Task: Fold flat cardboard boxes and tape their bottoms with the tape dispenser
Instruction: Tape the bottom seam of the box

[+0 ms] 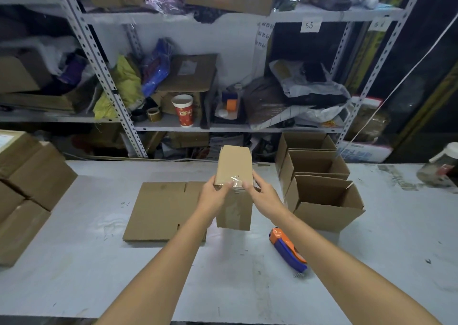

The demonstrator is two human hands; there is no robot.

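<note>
A plain brown cardboard box (pixel 233 168), matching brown flat cardboard sheet (pixel 158 210) and orange-and-blue tape dispenser (pixel 287 250) on a scuffed pale-grey desk (pixel 74 275); beyond, a red-and-white paper cup (pixel 183 111), yellow bag (pixel 127 81) and blue bag (pixel 157 70).

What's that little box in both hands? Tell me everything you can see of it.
The cardboard box is small, plain brown and already folded into shape, closed end up. Shiny clear tape runs over its near top edge and down the front face. The left hand and right hand hold it at that edge, one each side, over the white table, just right of a flat cardboard sheet.
</note>
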